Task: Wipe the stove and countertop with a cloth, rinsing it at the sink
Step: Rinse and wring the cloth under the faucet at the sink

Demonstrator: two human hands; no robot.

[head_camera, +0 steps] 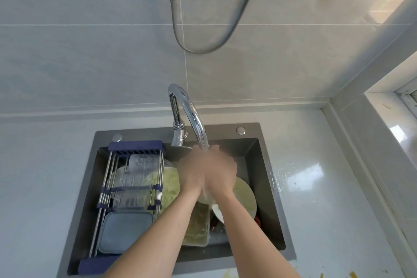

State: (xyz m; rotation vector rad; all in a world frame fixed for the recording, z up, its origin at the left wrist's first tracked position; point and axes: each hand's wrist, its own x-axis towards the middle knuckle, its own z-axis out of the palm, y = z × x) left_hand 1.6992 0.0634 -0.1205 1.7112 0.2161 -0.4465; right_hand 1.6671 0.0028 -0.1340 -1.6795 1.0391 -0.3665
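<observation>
Under the one curved faucet [191,115], the left hand [194,174] and right hand [222,170] press together over the dark sink [266,178], fingers curled inward; whether they grip the cloth I cannot tell, as none shows. Three clear glasses [135,179] and one grey lidded box [125,231] lie on the rack [135,145], with soiled plates [244,196] and a tray in the basin, and the white bench [316,187] is wet beside it.

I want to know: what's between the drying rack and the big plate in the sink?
Head view: both hands, left hand and right hand, pressed together under the faucet.
</observation>
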